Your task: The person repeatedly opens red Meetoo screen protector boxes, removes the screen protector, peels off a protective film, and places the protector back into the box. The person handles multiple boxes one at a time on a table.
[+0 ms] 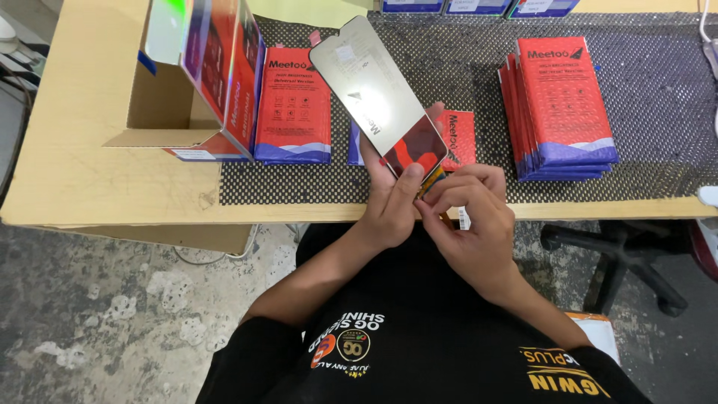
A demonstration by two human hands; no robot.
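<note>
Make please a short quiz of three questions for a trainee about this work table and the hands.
1. True or false: the left hand holds the glossy phone screen panel.
2. What does the right hand pinch? A) the panel's lower end B) a red box C) the chair
3. Where is the stack of red boxes: left or right of the panel?

Key: 1 true; 2 A; 3 right, on the black mesh mat.

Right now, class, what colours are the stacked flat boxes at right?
Stacked flat boxes: red, with a blue-and-white band at the bottom; head view.
</note>
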